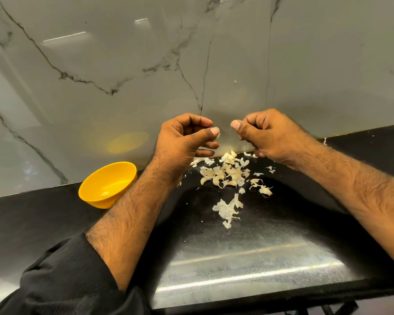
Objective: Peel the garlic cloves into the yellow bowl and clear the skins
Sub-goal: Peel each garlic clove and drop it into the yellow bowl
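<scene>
My left hand [187,137] pinches a tiny pale skin scrap; right hand [266,135] is curled, contents hidden. The round yellow plastic bowl [100,189] sits lower-left, nearer my left.

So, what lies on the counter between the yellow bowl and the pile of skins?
In the head view the left forearm crosses between yellow bowl and skins.

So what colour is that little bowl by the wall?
The bowl is bright yellow, inside and out, seen clearly in the head view.
</scene>
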{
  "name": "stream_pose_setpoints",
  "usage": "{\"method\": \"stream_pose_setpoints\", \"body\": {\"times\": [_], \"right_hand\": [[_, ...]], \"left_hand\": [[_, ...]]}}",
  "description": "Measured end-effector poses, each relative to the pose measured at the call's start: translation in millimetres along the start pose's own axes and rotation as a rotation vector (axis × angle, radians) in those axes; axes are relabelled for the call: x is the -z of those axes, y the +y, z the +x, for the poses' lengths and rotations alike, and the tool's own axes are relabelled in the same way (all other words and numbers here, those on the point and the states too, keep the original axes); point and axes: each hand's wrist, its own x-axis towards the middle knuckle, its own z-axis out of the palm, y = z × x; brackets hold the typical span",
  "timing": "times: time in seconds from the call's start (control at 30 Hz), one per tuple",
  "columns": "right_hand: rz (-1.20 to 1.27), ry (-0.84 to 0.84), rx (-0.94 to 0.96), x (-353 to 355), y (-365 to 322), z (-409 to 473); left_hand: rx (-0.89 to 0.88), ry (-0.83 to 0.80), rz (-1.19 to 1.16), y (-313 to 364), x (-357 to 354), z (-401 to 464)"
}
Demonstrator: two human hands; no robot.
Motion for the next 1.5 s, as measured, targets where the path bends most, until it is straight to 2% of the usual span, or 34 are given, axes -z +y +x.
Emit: {"method": "stream_pose_setpoints", "body": {"times": [0.13,0.3,0.43,0.57,0.63,0.73,0.8,0.9,1.07,1.2,1.43,1.5], "right_hand": [[-0.165,-0.086,-0.024,4,-2,-2],[-0.254,-0.336,-0.044,24,2,-1],[-0.283,-0.241,-0.092,25,2,3],[-0.271,-0.048,-0.191,34,6,5],[-0.22,-0.027,-0.174,40,7,5],[-0.198,-0.101,-0.095,48,7,4],[-0.186,-0.177,-0.107,51,7,4],[-0.304,-0.304,-0.135,54,10,3],[-0.438,-0.283,-0.131,62,10,2],[-0.622,-0.367,-0.228,62,15,2],[-0.724,-0.442,-0.216,51,15,4],[-0.684,-0.468,-0.214,52,16,4]], "left_hand": [[-0.006,0.005,0.062,-2,4,1],[-0.018,-0.105,0.25,-10,-2,-1],[-0.022,-0.152,0.311,-10,-6,-3],[-0.022,-0.123,0.327,-10,-4,-2],[-0.036,-0.107,0.359,-12,-2,-1],[-0.051,-0.108,0.359,-12,-1,0],[-0.047,-0.136,0.305,-10,-2,-1],[-0.011,-0.17,0.273,-11,-5,-2],[-0.022,-0.162,0.324,-12,-6,-4],[-0.067,-0.13,0.306,-10,-6,-3],[-0.117,-0.086,0.339,-8,-5,-6],[-0.138,-0.078,0.399,-10,-4,-6]]}}
